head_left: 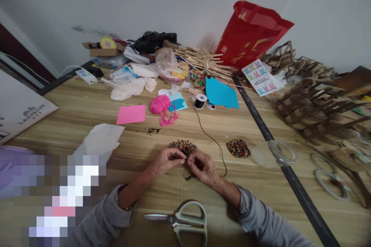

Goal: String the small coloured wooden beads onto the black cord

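My left hand [169, 161] and my right hand [204, 166] meet fingertip to fingertip, each in a pinch. Black cord [213, 139] runs from a spool [200, 101] and passes behind my right wrist; it seems to end in my right fingers. What my left thumb and forefinger hold is too small to make out. A short beaded end [189, 178] shows beneath my hands. Just beyond my fingers lies a pile of multicoloured beads [183, 146]. Another coil of strung beads [238, 148] rests to the right. Nearer to me are scissors [185, 218] with pale handles, blades pointing left.
Pink yarn [160, 104], a pink card [131, 114] and a blue sheet [222, 93] lie farther back. Plastic bags, wooden strips [199, 60] and a red bag [252, 36] line the wall. Woven baskets [307, 112] and clear rings [282, 152] are at right.
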